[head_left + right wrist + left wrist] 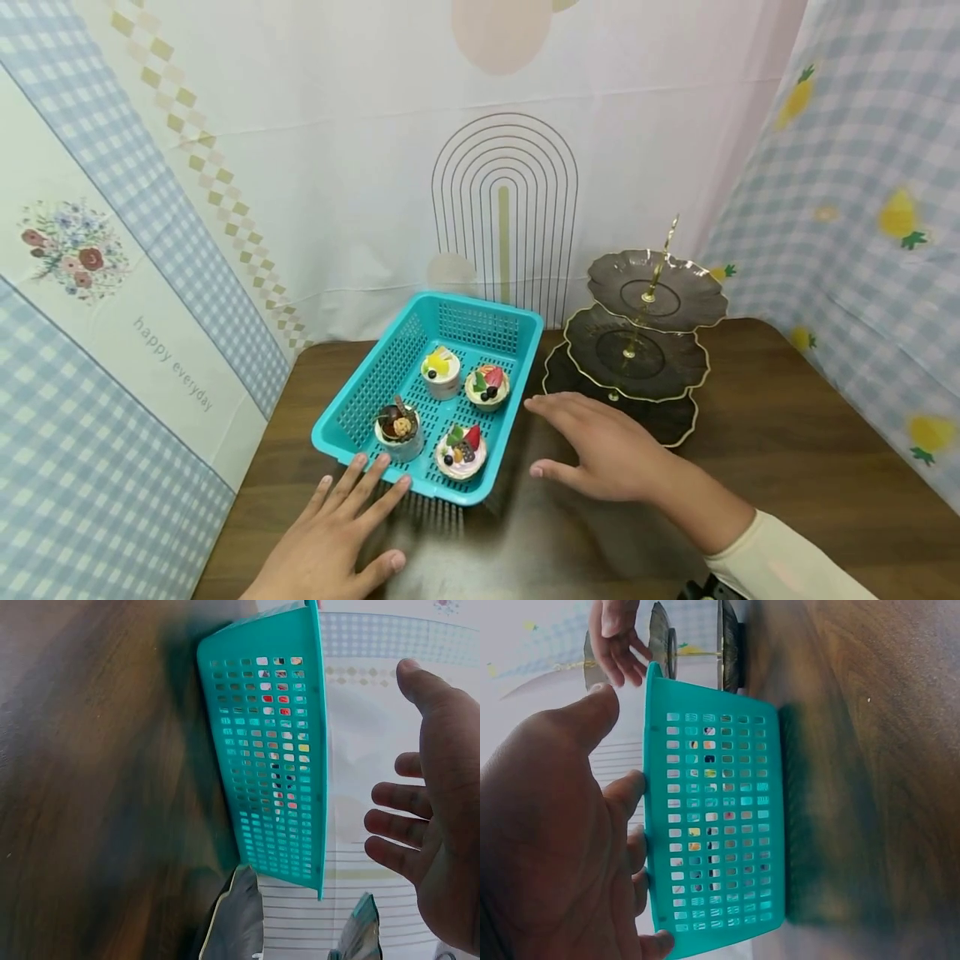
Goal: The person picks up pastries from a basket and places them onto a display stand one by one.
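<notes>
The left hand (333, 533), fingers spread, touches the teal basket (378, 379) at frame centre, which holds four cupcakes (461, 454); the right hand (600, 446), unclenched, grasps nothing, below the tiered stand (675, 358). Handling seems barely begun.

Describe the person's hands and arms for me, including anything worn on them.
The left grip is a bare hand, thumb and four fingers, with no glove or ring visible; its arm is cut off, so no sleeve shows. The right grip is likewise bare, its forearm entering a plain, pale cream sleeve. Below that, a black item is too cropped to identify.
</notes>
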`<action>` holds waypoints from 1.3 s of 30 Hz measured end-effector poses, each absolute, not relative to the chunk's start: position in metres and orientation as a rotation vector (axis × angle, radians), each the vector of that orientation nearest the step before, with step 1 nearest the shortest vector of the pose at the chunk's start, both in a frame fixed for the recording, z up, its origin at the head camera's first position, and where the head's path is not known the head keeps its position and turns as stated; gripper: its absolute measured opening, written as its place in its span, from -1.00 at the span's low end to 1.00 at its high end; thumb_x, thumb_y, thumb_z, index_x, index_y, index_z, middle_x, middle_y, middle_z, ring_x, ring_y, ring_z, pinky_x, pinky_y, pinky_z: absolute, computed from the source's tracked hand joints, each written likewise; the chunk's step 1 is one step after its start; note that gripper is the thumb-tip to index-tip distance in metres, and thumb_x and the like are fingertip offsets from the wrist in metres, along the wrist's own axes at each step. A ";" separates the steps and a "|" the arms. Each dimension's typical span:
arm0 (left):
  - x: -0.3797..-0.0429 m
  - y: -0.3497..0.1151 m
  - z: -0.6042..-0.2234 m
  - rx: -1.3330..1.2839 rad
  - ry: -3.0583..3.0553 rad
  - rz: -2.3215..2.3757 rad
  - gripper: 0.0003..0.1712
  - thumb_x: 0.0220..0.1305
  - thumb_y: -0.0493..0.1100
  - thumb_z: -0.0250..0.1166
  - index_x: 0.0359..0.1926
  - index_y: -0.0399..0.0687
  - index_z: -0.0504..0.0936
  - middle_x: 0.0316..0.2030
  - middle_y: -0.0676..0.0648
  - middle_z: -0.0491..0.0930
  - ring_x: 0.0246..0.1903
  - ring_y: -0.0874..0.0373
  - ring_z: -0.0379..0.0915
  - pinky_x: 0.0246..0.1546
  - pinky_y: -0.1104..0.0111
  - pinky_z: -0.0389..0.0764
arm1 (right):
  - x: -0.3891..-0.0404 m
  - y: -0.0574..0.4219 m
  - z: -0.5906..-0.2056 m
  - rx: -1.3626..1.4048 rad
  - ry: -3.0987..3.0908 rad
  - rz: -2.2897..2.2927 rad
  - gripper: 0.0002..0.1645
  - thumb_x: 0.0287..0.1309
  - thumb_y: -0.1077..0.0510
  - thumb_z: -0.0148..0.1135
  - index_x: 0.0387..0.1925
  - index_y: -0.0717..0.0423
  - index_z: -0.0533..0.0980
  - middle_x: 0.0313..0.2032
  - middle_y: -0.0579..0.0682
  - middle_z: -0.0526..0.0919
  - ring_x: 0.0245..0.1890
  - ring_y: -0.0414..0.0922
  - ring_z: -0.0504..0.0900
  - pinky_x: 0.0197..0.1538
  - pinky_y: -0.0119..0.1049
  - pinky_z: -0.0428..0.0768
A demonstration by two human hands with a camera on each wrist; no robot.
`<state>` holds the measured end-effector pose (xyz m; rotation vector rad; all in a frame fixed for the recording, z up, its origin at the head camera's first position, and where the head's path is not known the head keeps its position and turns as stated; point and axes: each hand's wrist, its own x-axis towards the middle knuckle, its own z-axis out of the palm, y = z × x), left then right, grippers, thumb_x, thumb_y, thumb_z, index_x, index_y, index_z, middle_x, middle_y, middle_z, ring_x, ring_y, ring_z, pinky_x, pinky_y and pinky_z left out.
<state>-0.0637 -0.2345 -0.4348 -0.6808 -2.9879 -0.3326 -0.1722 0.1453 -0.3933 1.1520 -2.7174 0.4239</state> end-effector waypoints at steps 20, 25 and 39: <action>-0.063 -0.234 -0.434 -0.677 -3.031 -0.333 -0.16 0.41 0.45 0.08 0.60 0.37 0.18 0.61 0.03 -0.06 0.58 -0.09 -0.19 0.36 -0.32 0.12 | -0.204 0.085 -0.395 1.283 -2.793 0.367 -0.12 0.29 -0.45 0.19 0.39 0.04 0.47 0.34 0.08 0.50 0.38 0.05 0.40 0.42 0.04 0.32; -0.063 -0.234 -0.432 -0.677 -3.040 -0.348 -0.16 0.42 0.45 0.08 0.60 0.34 0.20 0.61 0.02 -0.04 0.58 -0.10 -0.19 0.35 -0.34 0.12 | -0.208 0.072 -0.395 1.275 -2.841 0.301 -0.11 0.28 -0.45 0.19 0.37 0.08 0.49 0.31 0.06 0.52 0.37 0.08 0.41 0.41 0.04 0.33; -0.063 -0.234 -0.433 -0.670 -3.022 -0.366 -0.16 0.42 0.44 0.09 0.60 0.34 0.20 0.62 0.05 -0.07 0.58 -0.09 -0.21 0.34 -0.34 0.14 | -0.215 0.045 -0.398 1.235 -2.975 0.092 -0.20 0.16 -0.47 0.25 0.06 0.10 0.66 0.03 -0.01 0.68 0.11 0.02 0.59 0.32 -0.01 0.42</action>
